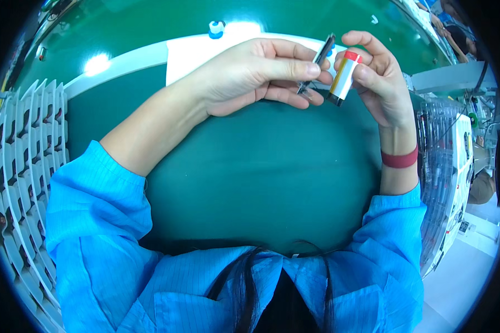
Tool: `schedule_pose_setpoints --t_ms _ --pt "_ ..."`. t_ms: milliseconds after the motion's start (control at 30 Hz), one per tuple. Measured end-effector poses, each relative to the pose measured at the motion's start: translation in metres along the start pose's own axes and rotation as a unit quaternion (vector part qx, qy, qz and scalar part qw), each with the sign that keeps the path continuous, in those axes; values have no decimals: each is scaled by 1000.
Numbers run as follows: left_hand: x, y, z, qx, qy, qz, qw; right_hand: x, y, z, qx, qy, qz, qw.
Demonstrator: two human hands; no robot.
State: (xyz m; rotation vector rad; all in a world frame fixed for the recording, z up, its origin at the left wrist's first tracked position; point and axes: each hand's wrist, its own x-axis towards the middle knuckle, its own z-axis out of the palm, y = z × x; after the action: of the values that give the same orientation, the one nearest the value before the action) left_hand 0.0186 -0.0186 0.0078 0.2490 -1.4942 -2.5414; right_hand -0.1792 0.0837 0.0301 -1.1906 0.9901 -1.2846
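My left hand (255,72) reaches over the far part of the green mat, thumb and fingers closed on a slim black strip-shaped part (324,50). That part is tilted, and the fingers cover its middle. Close beside it, my right hand (388,86) pinches a small flat silver pouch battery (344,76) between thumb and fingers. The battery has a red end at the top, a black end at the bottom and a gold-coloured edge. A narrow gap separates the two pieces. Both are held in the air.
Under my hands lies a green mat (261,177), with a white sheet (186,58) at its far side. White compartment trays (28,161) stand at the left, and clear plastic trays (436,166) are stacked at the right. Beyond sits a small blue-and-white object (216,29). Other people are at the upper right.
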Motion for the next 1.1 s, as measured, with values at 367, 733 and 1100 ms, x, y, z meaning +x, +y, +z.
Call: schedule_pose_setpoints --t_ms 367,733,1100 --pt "0 -4 0 83 106 6 991 6 2 32 -213 158 -50 963" --pt "2 -6 -1 84 87 -3 993 5 -4 30 -216 150 -37 964" --pt "2 -9 0 85 93 23 992 7 4 35 -268 182 -67 944"
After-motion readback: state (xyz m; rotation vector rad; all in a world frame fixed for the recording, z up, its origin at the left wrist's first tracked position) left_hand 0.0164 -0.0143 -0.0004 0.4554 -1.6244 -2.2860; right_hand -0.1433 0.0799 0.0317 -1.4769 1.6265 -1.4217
